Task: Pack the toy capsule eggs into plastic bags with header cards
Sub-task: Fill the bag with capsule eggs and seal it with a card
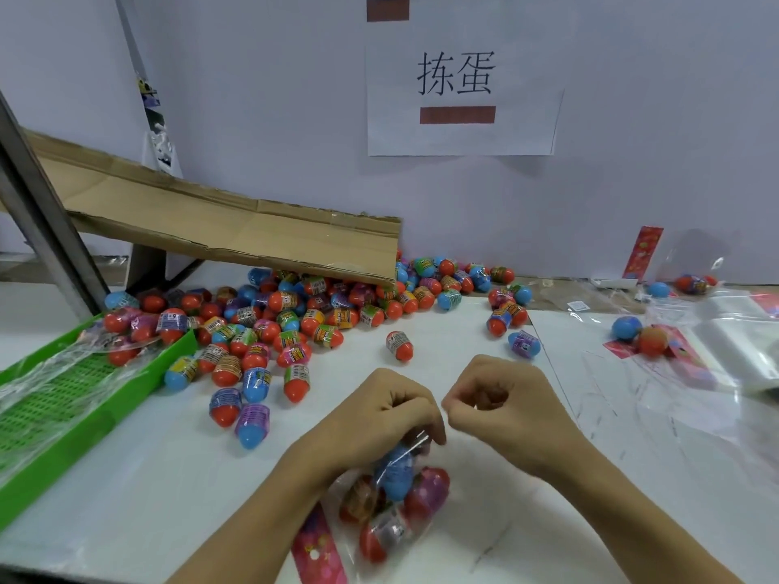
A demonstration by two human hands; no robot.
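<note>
Several capsule eggs [396,499] sit bunched inside the clear plastic bag [381,516] I see closest to me, low on the white table [168,478], with a pink header card [316,545] lying at the bag's left edge. My left hand [379,415] has its fingers curled down over the top of that bag, gripping the film above a blue egg. My right hand [501,406] is just beside it, fingers curled into a loose fist; it seems to pinch the bag's mouth, though the film is too clear for me to tell for sure.

Further out on the left, a green plastic tray [84,419] holds crumpled clear film and a few packed eggs at its far end. Between the tray and my hands lie scattered loose eggs [253,406], red and blue, thickening into a big heap [316,305] under the lower lip of a cardboard chute [236,221] that slopes down from the left. On the right, flat empty bags [683,398] lie spread, with a partly filled bag [645,337] and another header card [643,250] leaning on the wall. Farthest back, a paper sign [459,78] with two printed characters is fixed to the wall
</note>
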